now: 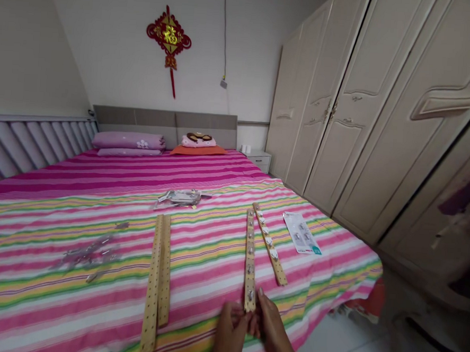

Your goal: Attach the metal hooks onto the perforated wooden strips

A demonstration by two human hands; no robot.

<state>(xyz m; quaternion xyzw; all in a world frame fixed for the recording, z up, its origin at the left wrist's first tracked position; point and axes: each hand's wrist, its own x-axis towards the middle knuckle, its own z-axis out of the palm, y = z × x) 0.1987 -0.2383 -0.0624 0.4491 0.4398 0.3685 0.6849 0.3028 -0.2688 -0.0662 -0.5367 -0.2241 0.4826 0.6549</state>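
Note:
My left hand (230, 330) is closed at the near end of a perforated wooden strip (249, 256), its fingertips pinched against the strip's lower edge. My right hand (271, 327) grips the same end from the right, thumb along the side and fingers curled underneath. Several small metal hooks are fixed in a row along this strip. Just right of it lies a second wooden strip (270, 244) bearing round white-and-metal pieces. Whether a small part sits between my fingertips is hidden.
Two more perforated strips (154, 288) lie side by side on the striped sheet (199, 301). Small clear plastic packets (90, 252) are scattered at left. A larger plastic bag (180, 197) lies farther back. A blister pack (301, 233) rests near the bed's right side. Wardrobes (341, 124) stand beyond.

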